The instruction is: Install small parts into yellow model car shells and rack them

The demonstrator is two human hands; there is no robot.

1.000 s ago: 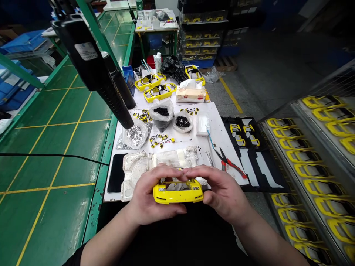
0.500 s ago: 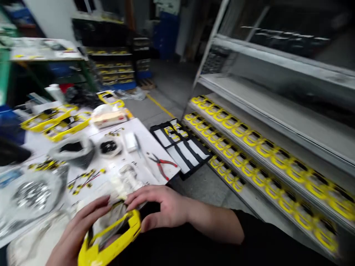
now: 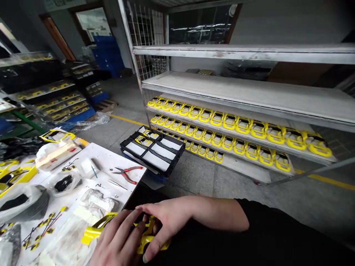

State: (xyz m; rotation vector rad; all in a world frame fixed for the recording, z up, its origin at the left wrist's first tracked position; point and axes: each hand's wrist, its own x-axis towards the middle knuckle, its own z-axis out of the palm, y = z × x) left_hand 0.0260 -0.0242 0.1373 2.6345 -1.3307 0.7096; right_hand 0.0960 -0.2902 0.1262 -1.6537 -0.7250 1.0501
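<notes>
Both my hands are round a yellow plastic frame (image 3: pixel 93 233) with dark parts, low in the view and just past the table's near edge. Across its top lies my left hand (image 3: pixel 120 236), fingers bent over it. My right hand (image 3: pixel 163 221) grips the far right side, its thumb along the near edge. The fingers cover much of the frame's middle. Beyond the hands, a clear plastic-wrapped piece (image 3: pixel 98 203) rests on the white table (image 3: pixel 100 155).
Red-handled pliers (image 3: pixel 129 174), a bag of black parts (image 3: pixel 63 183) and wired yellow pieces (image 3: pixel 46 225) lie on the table. Past its corner stands a black divided tray (image 3: pixel 152 149). At right, a metal rack (image 3: pixel 222 88) holds rows of yellow frames.
The view has swung to the right, showing more of the rack. The yellow frame has turned in my hands, and my left hand has moved over its top, closer to my right hand.
</notes>
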